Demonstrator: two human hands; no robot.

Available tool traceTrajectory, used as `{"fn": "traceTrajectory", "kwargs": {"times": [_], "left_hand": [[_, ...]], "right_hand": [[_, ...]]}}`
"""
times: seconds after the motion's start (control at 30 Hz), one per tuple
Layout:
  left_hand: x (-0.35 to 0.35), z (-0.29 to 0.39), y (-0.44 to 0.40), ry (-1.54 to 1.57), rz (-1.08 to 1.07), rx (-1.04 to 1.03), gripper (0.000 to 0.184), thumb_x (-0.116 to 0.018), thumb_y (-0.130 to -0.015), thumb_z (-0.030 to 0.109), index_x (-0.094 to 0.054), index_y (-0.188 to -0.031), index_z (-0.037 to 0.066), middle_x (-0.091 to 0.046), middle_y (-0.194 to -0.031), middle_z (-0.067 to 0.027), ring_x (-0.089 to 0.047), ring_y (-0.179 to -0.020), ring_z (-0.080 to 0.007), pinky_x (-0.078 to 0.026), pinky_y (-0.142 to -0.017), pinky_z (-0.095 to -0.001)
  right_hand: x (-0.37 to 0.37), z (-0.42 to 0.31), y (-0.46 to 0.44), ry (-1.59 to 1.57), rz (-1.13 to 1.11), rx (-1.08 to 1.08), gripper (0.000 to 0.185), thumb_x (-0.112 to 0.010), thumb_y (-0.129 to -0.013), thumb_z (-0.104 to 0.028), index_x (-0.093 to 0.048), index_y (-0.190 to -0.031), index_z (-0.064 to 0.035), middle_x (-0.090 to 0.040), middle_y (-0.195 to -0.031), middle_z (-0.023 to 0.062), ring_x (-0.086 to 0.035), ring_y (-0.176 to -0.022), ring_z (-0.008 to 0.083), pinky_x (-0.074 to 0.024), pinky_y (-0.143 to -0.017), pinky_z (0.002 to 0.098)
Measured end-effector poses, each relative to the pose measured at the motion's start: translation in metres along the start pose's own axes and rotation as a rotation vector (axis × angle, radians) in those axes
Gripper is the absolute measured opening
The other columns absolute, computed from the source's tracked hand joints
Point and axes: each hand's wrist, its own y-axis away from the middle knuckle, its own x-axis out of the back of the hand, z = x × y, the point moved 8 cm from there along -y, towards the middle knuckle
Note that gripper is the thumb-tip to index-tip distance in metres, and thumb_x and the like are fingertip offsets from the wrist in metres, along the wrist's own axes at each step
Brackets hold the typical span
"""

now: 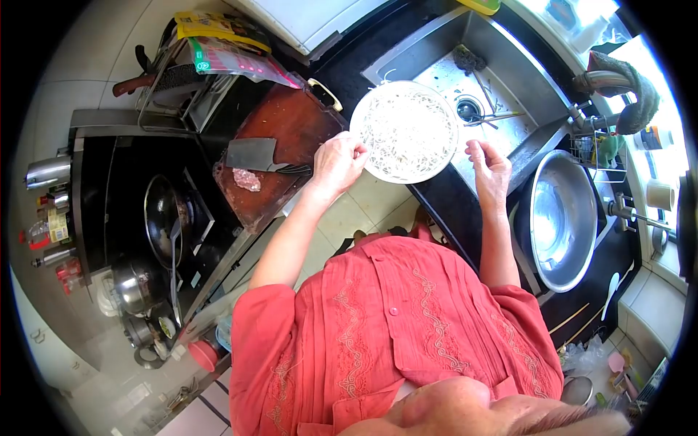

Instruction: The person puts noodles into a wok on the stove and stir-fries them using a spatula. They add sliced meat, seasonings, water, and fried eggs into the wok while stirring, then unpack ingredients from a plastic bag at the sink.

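A round white bowl (407, 177) full of thin pale strands, like sprouts, stands out at the centre, in front of the sink. One strand hangs over its far rim. My left hand (338, 163) is at the bowl's left rim, its fingers closed in a pinch; what they hold is too small to tell. Just off the right rim, my right hand (491, 166) also has its thumb and fingertips pressed together, and anything between them cannot be made out.
A cleaver (251, 154) and a piece of meat (247, 179) lie on a red-brown board (291, 120) at left. Behind the bowl is a steel sink (534, 76). A large metal basin (563, 221) stands at right. A wok (161, 218) sits far left.
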Motion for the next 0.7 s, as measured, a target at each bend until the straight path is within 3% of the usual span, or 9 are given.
{"fn": "traceTrajectory", "kwargs": {"times": [0.17,0.4,0.5,0.57,0.6,0.67,0.7], "left_hand": [[0.025,0.015,-0.005,0.101,0.207,-0.067,0.01,-0.067,-0.081,0.014,-0.07,-0.084,0.005,-0.061,-0.075,-0.0098,-0.062,-0.065,-0.0223,-0.047,-0.059,-0.033],[0.014,0.023,-0.007,0.22,0.182,-0.09,0.014,-0.065,-0.082,0.011,-0.07,-0.092,0.003,-0.066,-0.083,-0.0109,-0.065,-0.069,-0.0226,-0.05,-0.063,-0.031],[0.013,0.032,-0.01,0.244,0.087,-0.04,0.026,-0.067,-0.079,0.011,-0.067,-0.104,0.005,-0.067,-0.097,-0.0113,-0.066,-0.083,-0.0234,-0.052,-0.074,-0.0315],[0.014,0.061,-0.007,0.036,0.053,-0.298,0.053,-0.073,-0.072,0.01,-0.058,-0.123,0.008,-0.058,-0.122,-0.0143,-0.057,-0.11,-0.0274,-0.048,-0.091,-0.0358],[0.013,0.063,-0.009,0.038,0.051,-0.301,0.053,-0.073,-0.072,0.01,-0.058,-0.123,0.008,-0.058,-0.122,-0.0143,-0.057,-0.11,-0.0274,-0.048,-0.091,-0.0358],[-0.005,0.08,-0.01,-0.079,-0.088,-0.445,0.077,-0.078,-0.066,0.011,-0.046,-0.136,0.015,-0.038,-0.142,-0.0162,-0.038,-0.13,-0.0341,-0.036,-0.106,-0.0428],[-0.007,0.084,-0.014,-0.079,-0.087,-0.448,0.077,-0.078,-0.066,0.011,-0.046,-0.136,0.015,-0.038,-0.142,-0.0162,-0.038,-0.13,-0.0341,-0.036,-0.106,-0.0428]], "right_hand": [[0.004,0.001,0.001,-0.007,0.016,0.007,0.023,-0.062,-0.092,-0.022,-0.069,-0.099,-0.0009,-0.067,-0.08,0.0027,-0.056,-0.071,0.0075,-0.0441,-0.063,0.022],[0.012,0.004,0.004,0.015,0.032,-0.002,0.023,-0.061,-0.093,-0.022,-0.069,-0.099,-0.001,-0.067,-0.081,0.0031,-0.056,-0.071,0.0074,-0.0444,-0.063,0.022],[0.014,0.002,0.006,0.052,0.04,0.002,0.024,-0.061,-0.093,-0.023,-0.069,-0.099,-0.0012,-0.067,-0.081,0.0029,-0.056,-0.071,0.0073,-0.0447,-0.063,0.022],[0.015,-0.003,0.008,-0.009,0.051,-0.044,0.019,-0.063,-0.091,-0.018,-0.069,-0.096,-0.0005,-0.068,-0.079,0.0059,-0.063,-0.076,0.0125,-0.0468,-0.072,0.027],[0.016,-0.001,0.008,-0.008,0.054,-0.045,0.019,-0.063,-0.091,-0.018,-0.069,-0.096,-0.0005,-0.068,-0.079,0.0059,-0.063,-0.076,0.0125,-0.0468,-0.072,0.027],[0.017,0.001,0.008,0.042,0.053,-0.026,0.019,-0.063,-0.091,-0.018,-0.069,-0.096,-0.0008,-0.068,-0.08,0.0059,-0.063,-0.076,0.0126,-0.0468,-0.073,0.0268],[0.016,0.002,0.009,0.043,0.055,-0.025,0.019,-0.063,-0.091,-0.018,-0.069,-0.096,-0.0008,-0.068,-0.08,0.0059,-0.063,-0.076,0.0126,-0.0468,-0.073,0.0268]]}}
